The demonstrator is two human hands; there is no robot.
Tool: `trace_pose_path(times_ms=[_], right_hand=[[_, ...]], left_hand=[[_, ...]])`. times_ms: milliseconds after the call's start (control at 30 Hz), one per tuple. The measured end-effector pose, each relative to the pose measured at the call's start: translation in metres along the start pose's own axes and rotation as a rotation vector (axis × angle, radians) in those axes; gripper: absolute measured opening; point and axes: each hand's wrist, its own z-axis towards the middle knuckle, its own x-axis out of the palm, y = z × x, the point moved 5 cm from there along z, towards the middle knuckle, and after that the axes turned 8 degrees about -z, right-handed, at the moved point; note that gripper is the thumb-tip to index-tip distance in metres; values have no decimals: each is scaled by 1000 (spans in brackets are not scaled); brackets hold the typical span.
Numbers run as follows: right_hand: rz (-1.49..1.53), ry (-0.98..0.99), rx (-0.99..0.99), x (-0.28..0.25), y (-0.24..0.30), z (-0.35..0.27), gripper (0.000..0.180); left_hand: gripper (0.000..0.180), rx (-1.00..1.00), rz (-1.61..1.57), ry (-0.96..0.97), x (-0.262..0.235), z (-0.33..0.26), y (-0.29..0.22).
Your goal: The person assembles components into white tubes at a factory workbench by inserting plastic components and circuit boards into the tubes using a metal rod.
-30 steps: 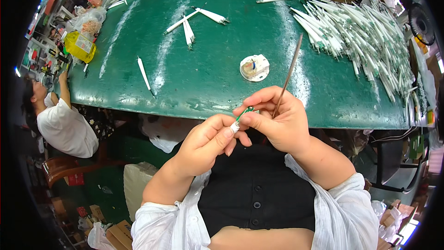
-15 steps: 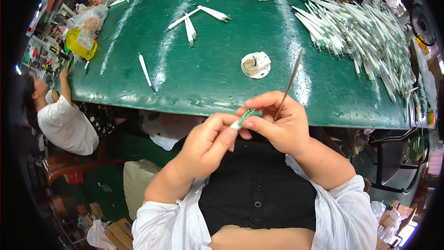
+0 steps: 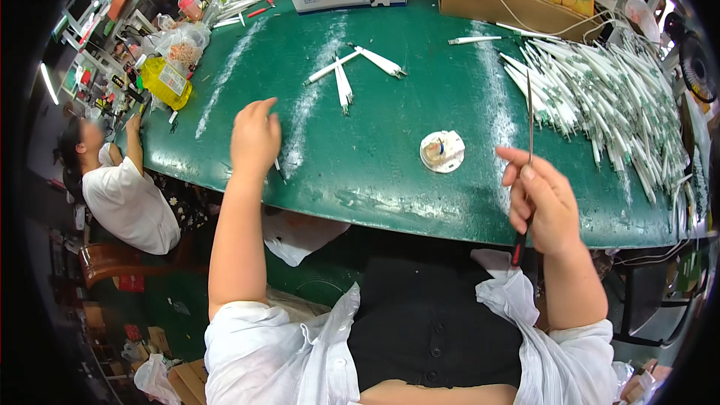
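- Green table (image 3: 397, 142): pile of white sticks (image 3: 600, 97), R side.
- L hand (image 3: 256, 135): over lone white stick (image 3: 277, 163), mostly hidden; grip n/a, can't tell.
- R hand (image 3: 546, 199): gripping metal-shaft tool (image 3: 519, 249).
- Risk: stick may roll off nearby edge if knocked.

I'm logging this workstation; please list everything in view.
Wide smooth table: one, green, centre
Slim tapered white sticks: uncountable heap, white and green, table's right
Loose slim sticks: at least four, white, table's far half
Partly hidden slim stick: one, white, by left hand
Round flat base: one, white, table
Plastic bottle: one, yellow, table's left
Printed cardboard box: one, white, far edge
Open cardboard box: one, brown, far right
Co-worker: one, white top, left
Mixed clutter: uncountable, many colours, edges
Thin metal tool: one, red and black handle, right hand
Left hand: one, bare, over table
Right hand: one, bare, gripping tool
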Motion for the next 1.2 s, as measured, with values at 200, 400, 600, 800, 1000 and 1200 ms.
trace_pose_path(times_ms=[200, 400, 600, 800, 1000, 1200], right_hand=[[-145, 110, 38, -6, 29, 75, 38], [-147, 3, 62, -16, -8, 98, 39], [-85, 96, 138, -13, -7, 84, 38], [-127, 96, 146, -10, -5, 82, 34], [-197, 79, 132, -11, -4, 81, 31], [-228, 71, 127, -11, -3, 78, 29]], left_hand=[[20, -180, 85, 257, 54, 65, -31], [21, -389, 115, 104, 71, 89, -20], [23, -403, -933, -157, 30, 90, -42], [29, -153, -356, 229, 41, 67, -55], [18, 149, -153, 301, 52, 70, -68], [11, 173, -139, 390, 61, 68, -78]])
